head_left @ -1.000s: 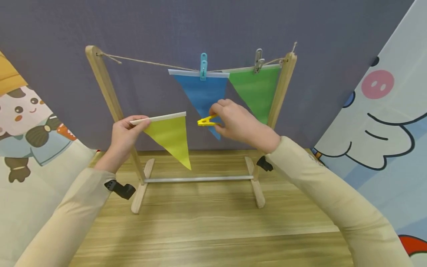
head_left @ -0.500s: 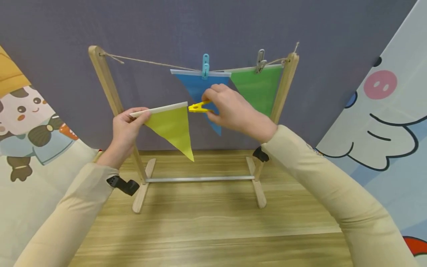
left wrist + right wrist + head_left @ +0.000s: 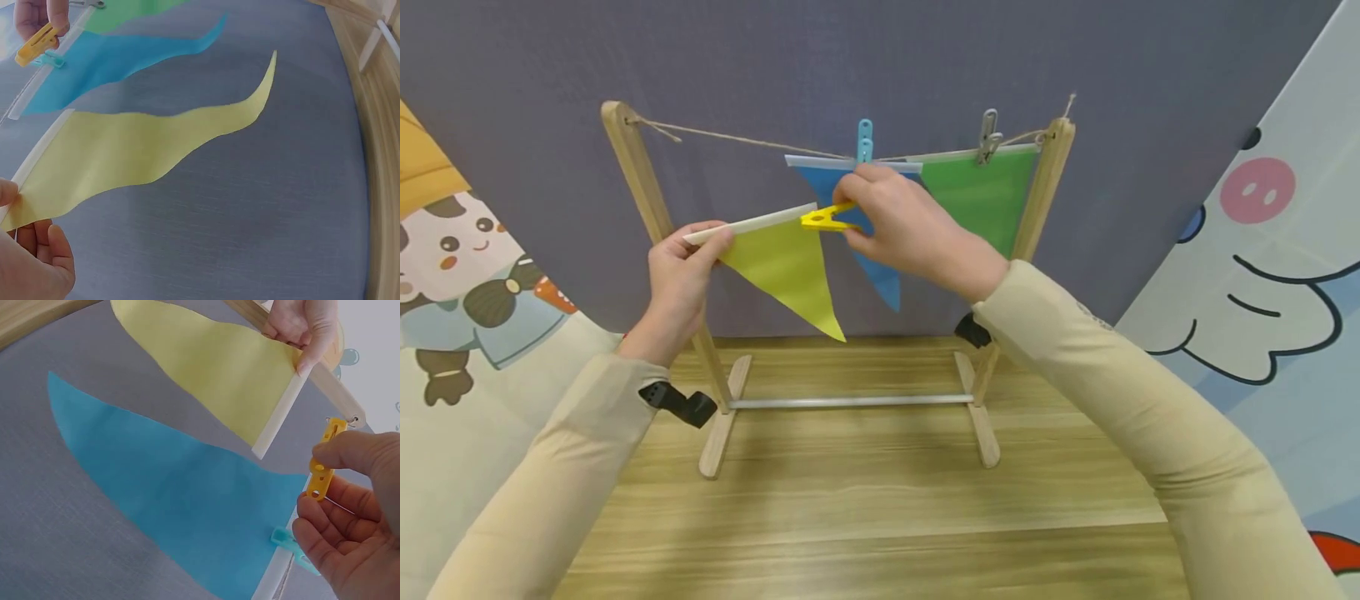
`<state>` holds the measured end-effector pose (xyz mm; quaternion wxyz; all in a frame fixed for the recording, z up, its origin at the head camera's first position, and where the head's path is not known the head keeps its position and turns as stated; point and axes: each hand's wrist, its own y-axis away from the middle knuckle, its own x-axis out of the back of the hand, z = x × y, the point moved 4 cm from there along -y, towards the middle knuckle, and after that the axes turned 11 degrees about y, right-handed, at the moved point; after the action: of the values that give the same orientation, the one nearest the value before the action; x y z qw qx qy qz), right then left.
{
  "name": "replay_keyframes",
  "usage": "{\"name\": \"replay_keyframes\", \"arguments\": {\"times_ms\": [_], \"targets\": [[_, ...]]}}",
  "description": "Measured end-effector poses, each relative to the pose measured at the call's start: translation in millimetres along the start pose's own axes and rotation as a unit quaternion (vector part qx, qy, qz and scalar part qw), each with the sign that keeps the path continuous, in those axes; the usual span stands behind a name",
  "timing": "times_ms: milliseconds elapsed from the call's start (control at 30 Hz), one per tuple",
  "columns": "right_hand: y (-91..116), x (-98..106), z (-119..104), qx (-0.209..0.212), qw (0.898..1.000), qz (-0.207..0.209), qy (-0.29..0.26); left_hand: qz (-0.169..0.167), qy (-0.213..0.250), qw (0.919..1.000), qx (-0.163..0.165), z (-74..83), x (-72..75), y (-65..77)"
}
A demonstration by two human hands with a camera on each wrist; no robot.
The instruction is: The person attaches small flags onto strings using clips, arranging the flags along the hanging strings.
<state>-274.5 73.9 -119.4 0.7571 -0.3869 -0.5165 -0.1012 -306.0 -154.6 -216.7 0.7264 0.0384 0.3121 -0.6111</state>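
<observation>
My left hand [image 3: 679, 271] pinches the left end of the white top edge of a yellow triangular pennant [image 3: 786, 262], whose tip hangs down to the right. Between thumb and fingers, my right hand [image 3: 906, 221] holds a yellow clothespin [image 3: 823, 218] close to the pennant's right corner. The wrist views show a gap between clothespin and pennant. Behind my right hand, a blue pennant [image 3: 880, 279] hangs from the twine [image 3: 737, 137] by a light blue clothespin [image 3: 865, 137]. To its right, a grey clothespin [image 3: 988, 137] holds a green pennant [image 3: 985, 200] on the same twine.
A wooden post [image 3: 638, 171] and another wooden post [image 3: 1045, 192] carry the twine. Their feet stand on a wood-grain tabletop [image 3: 865, 500], joined by a white rod [image 3: 850, 402]. A grey cloth panel [image 3: 775, 58] rises behind, with cartoon-printed panels on both sides.
Both hands have moved upward, raising the yellow pennant towards the twine. My right hand has also come left, bringing the yellow clothespin near the pennant's right corner.
</observation>
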Motion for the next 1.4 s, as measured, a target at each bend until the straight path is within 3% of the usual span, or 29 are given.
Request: {"name": "replay_keyframes", "arguments": {"times_ms": [567,767,1033,1400], "targets": [[-21,19,2,-0.025,0.999,-0.007,0.033,0.011,0.092,0.9948,-0.042,16.5,-21.2,-8.0],[-29,27,5,-0.045,0.998,-0.004,0.039,0.02,0.142,0.989,-0.036,20.9,-29.5,-11.7],[-37,32,3,-0.055,0.997,-0.006,0.05,0.034,0.161,0.9859,-0.027,27.1,-38.8,-17.2],[-42,35,2,-0.062,0.997,-0.001,0.056,0.058,0.226,0.9724,-0.008,29.4,-47.1,-26.5]]}}
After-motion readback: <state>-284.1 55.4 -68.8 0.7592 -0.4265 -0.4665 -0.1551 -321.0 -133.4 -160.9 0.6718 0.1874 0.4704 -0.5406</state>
